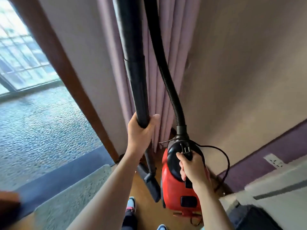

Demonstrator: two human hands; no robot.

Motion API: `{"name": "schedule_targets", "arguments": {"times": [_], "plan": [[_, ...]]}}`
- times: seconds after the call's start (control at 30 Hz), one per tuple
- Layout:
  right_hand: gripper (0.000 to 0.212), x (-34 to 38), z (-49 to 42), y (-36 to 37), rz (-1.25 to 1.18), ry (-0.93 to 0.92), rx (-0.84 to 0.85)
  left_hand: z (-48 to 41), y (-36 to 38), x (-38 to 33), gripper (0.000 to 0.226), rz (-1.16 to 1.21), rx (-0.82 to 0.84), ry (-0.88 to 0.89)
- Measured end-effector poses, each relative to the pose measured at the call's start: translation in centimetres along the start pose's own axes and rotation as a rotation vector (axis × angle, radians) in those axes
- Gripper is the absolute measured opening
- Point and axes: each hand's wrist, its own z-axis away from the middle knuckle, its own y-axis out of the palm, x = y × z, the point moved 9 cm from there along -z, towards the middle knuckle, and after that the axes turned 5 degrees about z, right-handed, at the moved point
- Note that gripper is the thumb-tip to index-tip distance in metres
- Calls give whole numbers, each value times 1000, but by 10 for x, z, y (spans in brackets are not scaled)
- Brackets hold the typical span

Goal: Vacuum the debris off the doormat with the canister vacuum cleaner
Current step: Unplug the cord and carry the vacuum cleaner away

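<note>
A red and black canister vacuum (172, 185) sits on the wooden floor near the wall corner. My right hand (192, 168) grips its black carry handle on top. My left hand (141, 130) is closed around the black rigid wand (132, 67), which stands nearly upright. The wand's floor nozzle (150, 183) rests on the floor beside the canister. A ribbed black hose (167, 83) rises from the canister's front. The grey speckled doormat (69, 201) lies at lower left, by the doorway.
Purple curtains (164, 47) hang in the corner behind the wand. A brown door frame (69, 77) borders a pebbled balcony floor (41, 123). The power cord (222, 161) loops along the right wall toward a socket (274, 161). My shoes (131, 206) are below.
</note>
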Motion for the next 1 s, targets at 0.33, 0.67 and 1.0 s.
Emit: {"name": "schedule_targets", "arguments": {"times": [0.33, 0.67, 1.0], "plan": [[27, 5, 54, 140, 162, -34, 374, 69, -183, -10, 55, -119, -386, -75], [25, 9, 175, 308, 373, -174, 769, 165, -392, -36, 48, -189, -735, -8], [24, -4, 333, 492, 564, -282, 1071, 287, -608, -60, 43, -123, -1073, 97]]}}
